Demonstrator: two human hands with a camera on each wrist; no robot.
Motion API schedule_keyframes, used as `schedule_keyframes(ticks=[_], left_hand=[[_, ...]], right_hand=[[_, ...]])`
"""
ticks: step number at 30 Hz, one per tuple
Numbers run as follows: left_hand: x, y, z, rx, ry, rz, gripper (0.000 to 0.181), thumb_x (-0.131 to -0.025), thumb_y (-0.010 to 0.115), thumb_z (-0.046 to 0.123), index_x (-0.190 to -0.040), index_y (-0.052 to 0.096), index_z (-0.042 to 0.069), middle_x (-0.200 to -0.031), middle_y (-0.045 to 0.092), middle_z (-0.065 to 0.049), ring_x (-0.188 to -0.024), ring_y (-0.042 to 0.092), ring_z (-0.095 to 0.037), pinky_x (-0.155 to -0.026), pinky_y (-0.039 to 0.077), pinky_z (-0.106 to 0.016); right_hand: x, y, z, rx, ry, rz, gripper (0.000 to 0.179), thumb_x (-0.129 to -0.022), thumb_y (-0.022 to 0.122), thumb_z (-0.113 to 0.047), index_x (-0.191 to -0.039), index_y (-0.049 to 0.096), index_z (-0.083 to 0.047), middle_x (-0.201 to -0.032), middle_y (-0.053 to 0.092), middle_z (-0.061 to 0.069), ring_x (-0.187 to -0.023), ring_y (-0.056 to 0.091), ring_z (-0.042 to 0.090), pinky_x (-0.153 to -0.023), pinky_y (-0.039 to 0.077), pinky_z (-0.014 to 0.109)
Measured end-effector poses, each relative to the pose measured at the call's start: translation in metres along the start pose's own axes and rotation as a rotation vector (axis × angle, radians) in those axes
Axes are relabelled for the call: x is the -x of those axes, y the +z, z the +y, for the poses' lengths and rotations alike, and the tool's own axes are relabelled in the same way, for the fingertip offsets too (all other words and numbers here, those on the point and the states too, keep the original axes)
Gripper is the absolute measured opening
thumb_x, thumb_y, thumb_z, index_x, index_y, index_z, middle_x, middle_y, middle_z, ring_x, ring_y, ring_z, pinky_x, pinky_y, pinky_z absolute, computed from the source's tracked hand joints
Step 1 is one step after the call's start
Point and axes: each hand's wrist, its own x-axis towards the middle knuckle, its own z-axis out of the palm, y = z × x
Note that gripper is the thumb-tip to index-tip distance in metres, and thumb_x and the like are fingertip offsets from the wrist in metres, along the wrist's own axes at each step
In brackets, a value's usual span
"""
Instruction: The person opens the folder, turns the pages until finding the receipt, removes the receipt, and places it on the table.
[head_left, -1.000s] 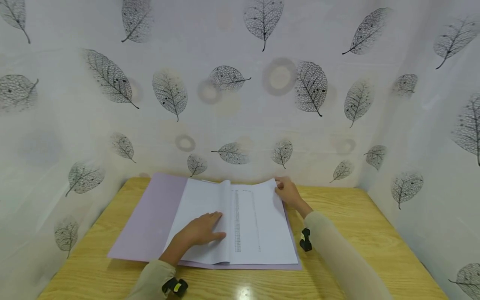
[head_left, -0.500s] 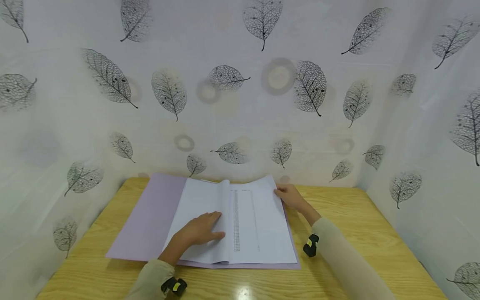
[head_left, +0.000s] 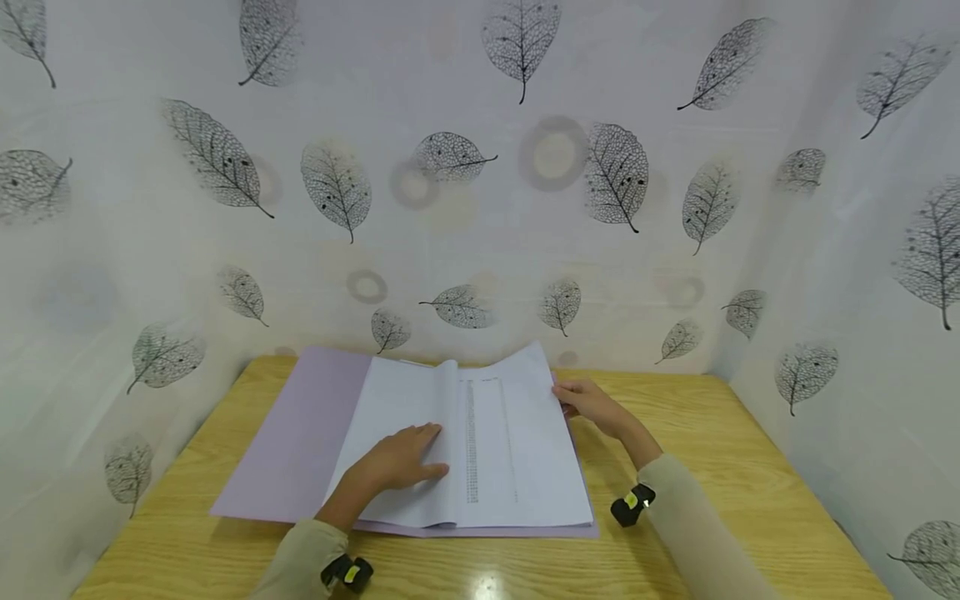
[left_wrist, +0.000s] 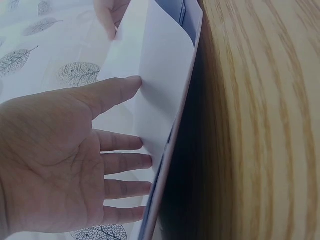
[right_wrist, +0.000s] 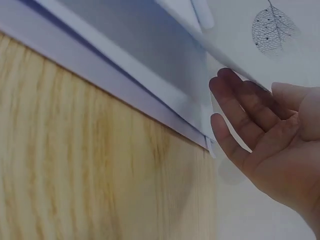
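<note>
Sliding down the outer edge of the printed white paper sheet, the right hand sits lower and farther right than in the earlier frames, and the sheet's top outer corner now rises to a sharper point. That hand pinches the thin edge between thumb and fingers, its other fingers loosely spread behind the paper. The left hand lies on the blank white left-hand page, fingers extended and thumb spread wide toward the middle. Both papers are smooth and matt; the left-hand page bends over in a soft rounded roll along the centre, while the printed sheet bows upward near its top and lies flatter toward the bottom. It bears a dense narrow column of small dark print and a fainter line of marks beside it, too small to read. Under the papers, an open lilac folder, flat and stiff-looking with straight edges, rests on a yellowish wooden table with wavy grain and a glossy spot of light near the front. Beige sleeves cover the forearms, and behind the table hangs a pale, slightly shiny sheeting printed with black lacy leaf skeletons and grey rings.
</note>
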Motion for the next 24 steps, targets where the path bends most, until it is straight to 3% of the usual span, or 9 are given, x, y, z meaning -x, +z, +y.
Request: schedule_keyframes(ticks=[1,3,6,8,10,15,24], left_hand=[[0.000,0.000,0.000,0.000,0.000,0.001,0.077,-0.094,0.072,0.040,-0.152,0.043,0.000,-0.156,0.047,-0.020,-0.146,0.043,-0.041,-0.121,0.036,-0.056],[0.000,0.000,-0.001,-0.002,0.002,0.003,0.077,-0.094,0.072,0.040,-0.152,0.043,0.000,-0.156,0.047,-0.020,-0.146,0.043,-0.041,-0.121,0.036,-0.056],[0.001,0.000,-0.003,-0.005,0.003,0.006,0.077,-0.094,0.072,0.040,-0.152,0.043,-0.001,-0.156,0.047,-0.020,-0.145,0.043,-0.041,-0.121,0.036,-0.056],[0.000,0.000,-0.004,-0.005,0.002,0.006,0.077,-0.094,0.072,0.040,-0.152,0.043,-0.001,-0.156,0.047,-0.020,-0.145,0.043,-0.041,-0.121,0.036,-0.056],[0.000,0.000,-0.005,-0.006,-0.001,0.006,0.077,-0.094,0.072,0.041,-0.152,0.043,-0.001,-0.156,0.046,-0.020,-0.146,0.043,-0.041,-0.121,0.036,-0.056],[0.000,0.001,-0.007,-0.010,-0.005,0.010,0.077,-0.094,0.071,0.042,-0.152,0.043,0.000,-0.157,0.046,-0.019,-0.146,0.042,-0.040,-0.121,0.036,-0.056],[-0.002,0.002,-0.005,0.002,-0.003,-0.003,0.078,-0.095,0.070,0.044,-0.154,0.042,0.002,-0.158,0.045,-0.017,-0.147,0.041,-0.039,-0.122,0.035,-0.054]], right_hand=[[0.000,0.000,0.000,-0.007,-0.006,-0.007,0.033,-0.110,0.048,-0.022,-0.102,0.065,0.005,-0.090,0.068,-0.002,-0.083,0.065,0.013,-0.084,0.057,0.032],[0.000,0.001,0.001,-0.007,-0.014,-0.001,0.033,-0.110,0.047,-0.020,-0.106,0.066,0.006,-0.092,0.069,0.002,-0.084,0.066,0.012,-0.084,0.058,0.031],[-0.001,0.004,0.003,0.052,-0.036,0.028,0.040,-0.109,0.049,-0.020,-0.133,0.058,0.010,-0.109,0.071,0.019,-0.089,0.067,0.015,-0.082,0.059,0.031],[-0.002,0.007,0.004,0.113,-0.047,0.056,0.051,-0.109,0.050,-0.019,-0.149,0.041,0.010,-0.125,0.066,0.029,-0.097,0.068,0.020,-0.083,0.061,0.033],[-0.004,0.009,0.004,0.164,-0.057,0.079,0.055,-0.108,0.051,-0.018,-0.154,0.034,0.008,-0.136,0.058,0.034,-0.106,0.067,0.029,-0.085,0.062,0.037],[-0.014,0.011,0.004,0.247,-0.098,0.142,0.053,-0.106,0.052,-0.011,-0.151,0.037,0.010,-0.142,0.051,0.038,-0.122,0.060,0.049,-0.095,0.060,0.048],[-0.034,0.004,0.006,0.375,-0.119,0.212,0.049,-0.102,0.052,-0.002,-0.145,0.040,0.018,-0.146,0.046,0.039,-0.123,0.059,0.052,-0.098,0.058,0.053]])
